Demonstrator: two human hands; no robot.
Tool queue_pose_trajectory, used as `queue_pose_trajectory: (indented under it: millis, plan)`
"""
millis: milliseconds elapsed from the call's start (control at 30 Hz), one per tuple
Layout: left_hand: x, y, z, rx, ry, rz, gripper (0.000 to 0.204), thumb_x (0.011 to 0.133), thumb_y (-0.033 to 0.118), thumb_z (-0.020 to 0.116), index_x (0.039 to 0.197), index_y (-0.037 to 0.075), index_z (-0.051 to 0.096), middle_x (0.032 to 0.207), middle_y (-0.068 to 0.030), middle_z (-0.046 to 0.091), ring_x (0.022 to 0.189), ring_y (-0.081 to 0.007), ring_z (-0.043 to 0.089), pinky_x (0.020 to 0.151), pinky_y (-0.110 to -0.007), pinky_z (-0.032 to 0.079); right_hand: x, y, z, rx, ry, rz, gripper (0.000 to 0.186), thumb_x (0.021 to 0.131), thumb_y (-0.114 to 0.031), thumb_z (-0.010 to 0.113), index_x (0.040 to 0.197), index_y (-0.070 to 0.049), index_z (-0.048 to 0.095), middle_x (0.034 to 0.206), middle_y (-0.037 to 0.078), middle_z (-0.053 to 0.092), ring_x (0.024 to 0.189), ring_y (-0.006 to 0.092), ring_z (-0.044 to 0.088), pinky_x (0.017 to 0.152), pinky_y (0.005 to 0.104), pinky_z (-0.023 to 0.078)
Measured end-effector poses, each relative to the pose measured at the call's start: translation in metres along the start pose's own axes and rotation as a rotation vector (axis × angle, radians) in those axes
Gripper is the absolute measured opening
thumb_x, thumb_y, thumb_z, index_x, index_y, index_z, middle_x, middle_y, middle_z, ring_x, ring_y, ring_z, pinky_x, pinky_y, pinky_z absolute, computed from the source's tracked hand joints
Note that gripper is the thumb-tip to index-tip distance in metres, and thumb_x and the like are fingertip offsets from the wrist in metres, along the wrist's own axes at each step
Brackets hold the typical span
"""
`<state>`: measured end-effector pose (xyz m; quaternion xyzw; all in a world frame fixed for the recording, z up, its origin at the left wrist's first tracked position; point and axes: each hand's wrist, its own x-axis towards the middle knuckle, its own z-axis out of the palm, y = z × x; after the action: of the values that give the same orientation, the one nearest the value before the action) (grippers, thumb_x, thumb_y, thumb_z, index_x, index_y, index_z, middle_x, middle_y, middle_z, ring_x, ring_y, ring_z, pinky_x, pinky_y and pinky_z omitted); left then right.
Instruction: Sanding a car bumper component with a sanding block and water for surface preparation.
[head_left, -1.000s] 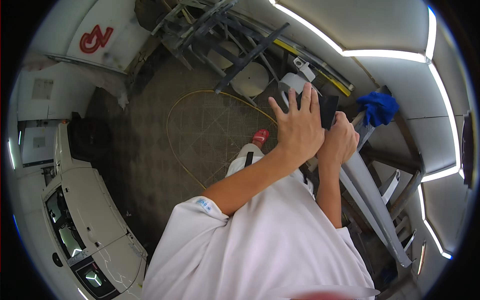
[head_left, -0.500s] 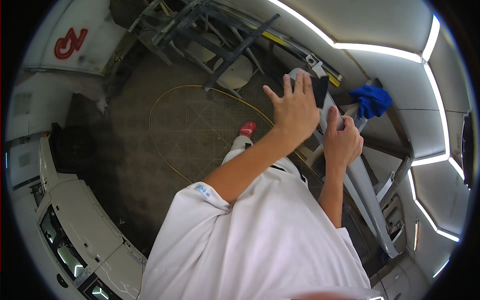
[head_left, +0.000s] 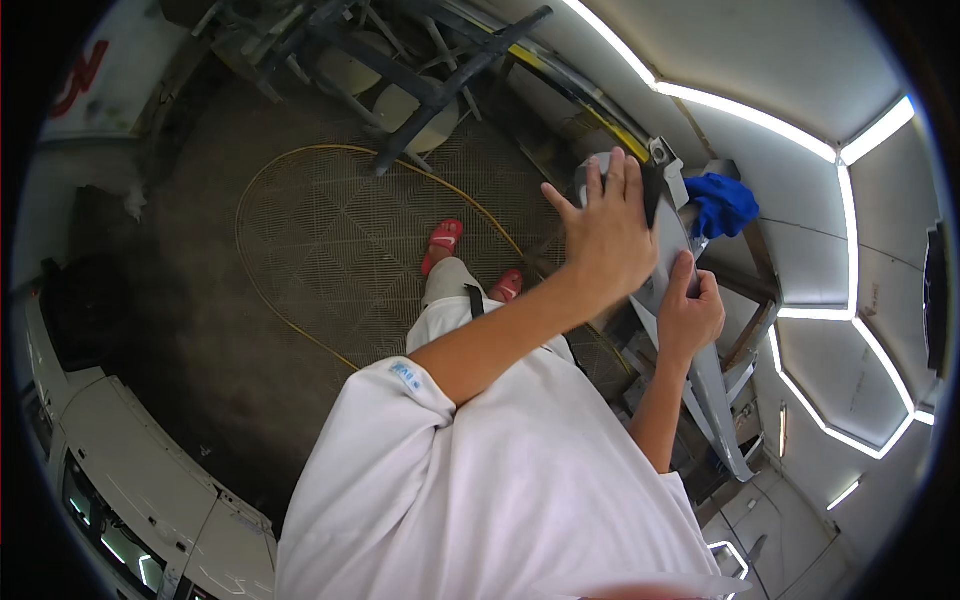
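Along my right side runs a long, narrow grey panel (head_left: 712,385), with a smooth surface like a car body part. My left hand (head_left: 612,235) lies over its far end, palm down with fingers stretched and spread. Under those fingers is a thin black sheet (head_left: 652,190), pressed against the panel; what it is made of cannot be told. Closer to me, my right hand (head_left: 692,312) grips the panel's edge, thumb on top and the other fingers curled, partly out of sight.
A blue cloth (head_left: 722,205) hangs just beyond the panel. Dark metal stands (head_left: 435,90) and pale round discs (head_left: 418,118) occupy the far side. A yellow hose (head_left: 238,225) loops across the patterned floor. At left stands a white vehicle (head_left: 135,430); lit strips line the right wall.
The view has swung, so surroundings slide leftward and my second red shoe shows. The gap between my hands along the panel is slightly wider. The left hand still presses the black sheet.
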<state>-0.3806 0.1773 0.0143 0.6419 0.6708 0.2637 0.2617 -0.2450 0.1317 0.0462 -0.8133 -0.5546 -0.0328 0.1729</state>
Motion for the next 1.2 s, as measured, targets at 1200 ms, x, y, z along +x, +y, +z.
queue_pose_trajectory:
  millis: [1200]
  plan:
    - [-0.021,-0.039,-0.011,-0.263,-0.167,-0.070,0.060,0.105,0.038,0.042,0.152,0.002,0.043,0.163,-0.0190,0.035,0.147,-0.0530,0.032,0.102,-0.086,0.026,-0.015,0.022,-0.005,0.153,-0.005,0.003,0.048,0.099,-0.037,0.070,0.066,-0.003,0.061,0.054,-0.004,0.048,0.056,0.0059,0.040,0.052,0.0279,0.032]
